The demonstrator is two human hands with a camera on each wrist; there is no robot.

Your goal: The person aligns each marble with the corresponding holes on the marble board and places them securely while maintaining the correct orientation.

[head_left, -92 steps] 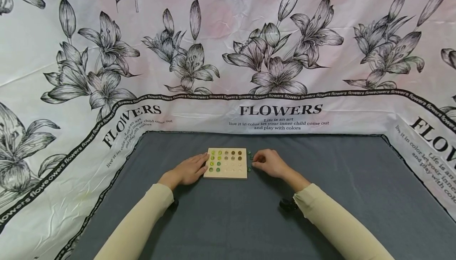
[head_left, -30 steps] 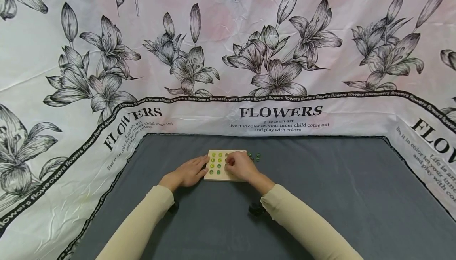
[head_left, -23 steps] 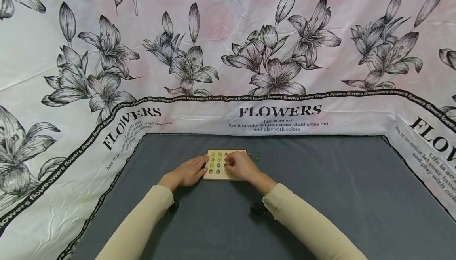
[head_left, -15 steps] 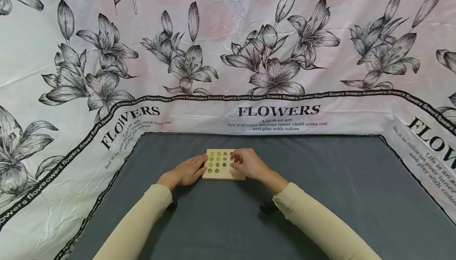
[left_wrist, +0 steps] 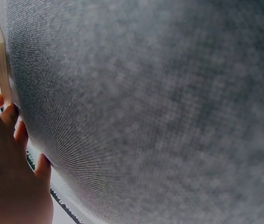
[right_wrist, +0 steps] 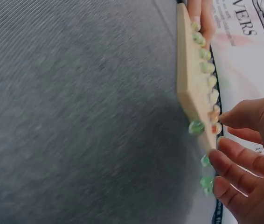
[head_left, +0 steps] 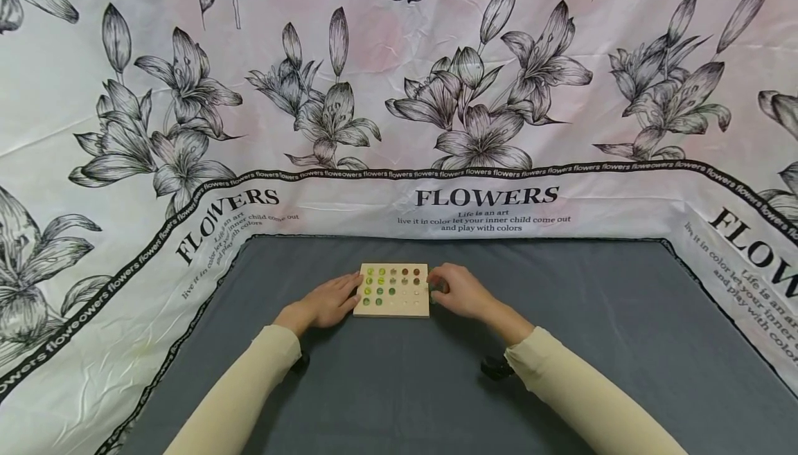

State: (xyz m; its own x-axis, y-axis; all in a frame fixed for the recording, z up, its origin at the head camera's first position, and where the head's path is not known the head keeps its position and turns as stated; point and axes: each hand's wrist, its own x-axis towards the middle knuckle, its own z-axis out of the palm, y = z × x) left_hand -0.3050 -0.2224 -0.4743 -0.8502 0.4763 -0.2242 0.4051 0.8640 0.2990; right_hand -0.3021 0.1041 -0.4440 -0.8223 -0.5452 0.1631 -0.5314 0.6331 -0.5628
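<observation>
A pale wooden board with rows of marbles lies on the grey cloth. Its left columns hold yellow-green and green marbles; brownish-red ones sit at the upper right. My left hand rests against the board's left edge, fingers extended. My right hand is beside the right edge, thumb and fingers parted and bent, with nothing visible between them. In the right wrist view, its fingers are close to loose green marbles on the cloth along that edge. In the head view the right hand hides these.
The grey cloth spreads around the board. Behind it hangs a white floral sheet with printed lettering. Dark wrist-worn devices sit under both forearms.
My right hand came over the board from the right side, left a green marble in the third column, third row, and moved back to the right edge. The left hand stayed put.
</observation>
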